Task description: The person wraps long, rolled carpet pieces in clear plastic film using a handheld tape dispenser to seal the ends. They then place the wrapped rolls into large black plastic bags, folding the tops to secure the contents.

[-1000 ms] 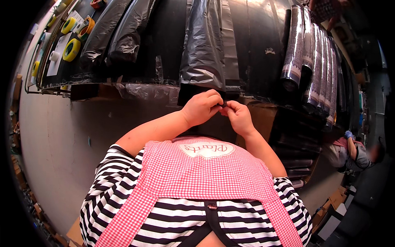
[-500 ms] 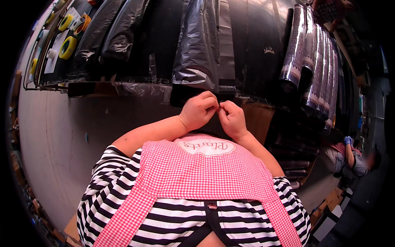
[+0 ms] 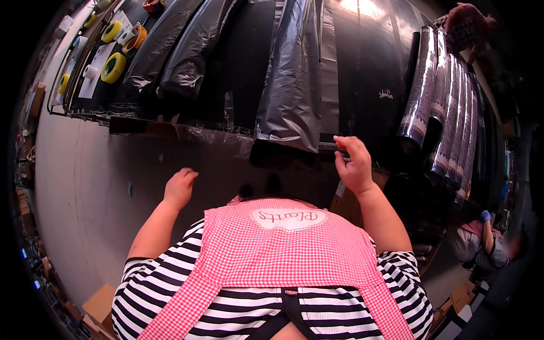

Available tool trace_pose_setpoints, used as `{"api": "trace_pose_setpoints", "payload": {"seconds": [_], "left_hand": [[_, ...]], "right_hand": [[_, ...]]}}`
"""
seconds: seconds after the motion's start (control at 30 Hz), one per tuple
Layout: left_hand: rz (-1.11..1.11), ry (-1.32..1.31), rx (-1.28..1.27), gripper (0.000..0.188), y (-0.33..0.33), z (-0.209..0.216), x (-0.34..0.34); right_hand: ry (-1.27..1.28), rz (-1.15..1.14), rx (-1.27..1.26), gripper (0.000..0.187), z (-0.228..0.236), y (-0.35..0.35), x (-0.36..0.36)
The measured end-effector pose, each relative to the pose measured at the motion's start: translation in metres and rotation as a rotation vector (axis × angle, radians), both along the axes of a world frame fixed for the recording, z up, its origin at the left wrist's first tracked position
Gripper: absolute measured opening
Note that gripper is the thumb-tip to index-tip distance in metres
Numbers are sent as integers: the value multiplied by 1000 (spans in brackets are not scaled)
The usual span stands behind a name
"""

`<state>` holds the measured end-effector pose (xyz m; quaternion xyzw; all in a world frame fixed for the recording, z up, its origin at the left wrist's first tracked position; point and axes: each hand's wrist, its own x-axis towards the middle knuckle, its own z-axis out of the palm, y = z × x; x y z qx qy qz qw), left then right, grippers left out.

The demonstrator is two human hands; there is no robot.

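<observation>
My left hand [image 3: 180, 188] hangs in the air left of my apron, its fingers loosely bent and apart, with nothing visible in them. My right hand [image 3: 356, 166] is raised at the table's near edge, thumb and fingers spread, holding nothing. Between and beyond the hands, a long roll in shiny dark grey plastic film [image 3: 290, 105] lies lengthwise on the black table [image 3: 365, 73]. Its near end reaches the edge, close to my right hand but apart from it. A flat grey strip [image 3: 329, 73] runs along the roll's right side.
Two more film-wrapped rolls [image 3: 187, 62] lie to the left, near yellow tape rolls [image 3: 114, 68] and an orange tape dispenser [image 3: 135, 38]. Several clear-wrapped patterned rolls [image 3: 418, 93] line the right side. One person [image 3: 484, 243] is at the right; another [image 3: 466, 28] is at the far right.
My hands were together at the near end of the grey roll, fingers pinched. Now they have parted: the left moved down and left, the right moved right, fingers opened.
</observation>
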<state>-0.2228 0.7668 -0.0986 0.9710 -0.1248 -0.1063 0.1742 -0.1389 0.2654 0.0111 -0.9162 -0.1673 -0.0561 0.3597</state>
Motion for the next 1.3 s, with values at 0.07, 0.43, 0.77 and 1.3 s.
{"api": "trace_pose_setpoints", "payload": {"seconds": [0.07,0.43,0.77,1.3], "left_hand": [[-138,-522,-238,35,-72,41,63],[-415,-734,-450,29,-158,31,157],[-674,-855,-442,30,-151,51,190],[-841,-721,-504,18,-156,54,179]], "right_hand": [[-398,202,-281,39,15,10,34],[-498,634,-552,14,16,26,99],[-614,728,-383,12,-4,15,97],[-226,896,-288,15,18,40,90]]}}
